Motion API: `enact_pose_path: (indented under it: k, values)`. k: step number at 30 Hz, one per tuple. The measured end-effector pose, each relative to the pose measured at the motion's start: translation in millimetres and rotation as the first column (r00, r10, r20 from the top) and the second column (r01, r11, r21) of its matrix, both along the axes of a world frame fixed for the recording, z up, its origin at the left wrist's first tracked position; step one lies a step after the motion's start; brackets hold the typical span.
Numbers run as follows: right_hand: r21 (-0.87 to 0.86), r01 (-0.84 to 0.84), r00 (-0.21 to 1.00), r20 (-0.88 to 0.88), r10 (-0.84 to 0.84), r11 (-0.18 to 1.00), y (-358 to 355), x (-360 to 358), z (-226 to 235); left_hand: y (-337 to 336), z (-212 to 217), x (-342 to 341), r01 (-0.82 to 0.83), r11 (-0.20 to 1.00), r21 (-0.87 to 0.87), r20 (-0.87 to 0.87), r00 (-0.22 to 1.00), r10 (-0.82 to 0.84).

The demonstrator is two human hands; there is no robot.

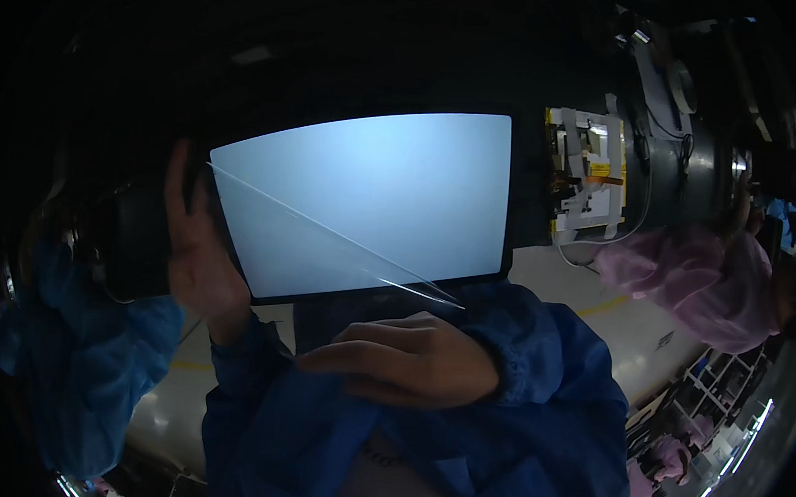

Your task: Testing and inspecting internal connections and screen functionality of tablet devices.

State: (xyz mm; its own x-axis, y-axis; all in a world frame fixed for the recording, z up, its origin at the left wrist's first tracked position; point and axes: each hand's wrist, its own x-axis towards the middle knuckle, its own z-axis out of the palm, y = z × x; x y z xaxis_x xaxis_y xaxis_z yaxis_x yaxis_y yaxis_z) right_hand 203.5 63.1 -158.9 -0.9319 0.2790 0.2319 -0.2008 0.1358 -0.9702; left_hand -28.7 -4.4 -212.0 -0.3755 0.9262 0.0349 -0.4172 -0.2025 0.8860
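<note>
A thin clear sheet (327, 234) slants across the lower left of a bright white light panel (392, 185) with a dark frame. One of its edges shows as a pale line from the panel's upper left corner down to my right wrist. My left hand (201, 261) stands beside the sheet's left end, long fingers pointing up along it. Below the panel, my right hand (424, 358) is turned back toward the left, its fingers together and slightly bent. The sheet appears held between both hands; its lower part and the exact contact points are hard to see.
Right of the panel lies a flat taped assembly (591, 178) with yellow edges, and a white cable (628, 238) loops beside it. A person in pink sleeves (693, 282) is at the right, one in blue (108, 368) at the left. The far bench is very dark.
</note>
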Motion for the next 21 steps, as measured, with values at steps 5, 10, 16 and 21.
enact_pose_path:
  k: [5,10,16,21]
  values:
    - [-0.041,0.055,0.998,-0.030,-0.056,0.998,-6.3,-1.8,-11.1,2.3,-3.9,-1.8,-0.035,0.999,0.022,-0.017,0.999,0.036]
    - [-0.123,0.130,0.984,-0.104,-0.143,0.984,-5.3,-3.1,-15.7,3.6,0.8,2.2,-0.067,0.998,0.010,-0.082,0.994,0.068]
    - [-0.140,0.126,0.967,-0.203,-0.153,0.982,2.4,-3.9,-13.6,5.7,5.9,-0.4,-0.159,0.982,-0.097,-0.196,0.971,0.138]
    - [-0.191,0.161,0.958,-0.208,-0.200,0.968,-1.6,-1.8,-18.1,7.9,8.6,5.2,-0.167,0.978,-0.126,-0.200,0.970,0.140]
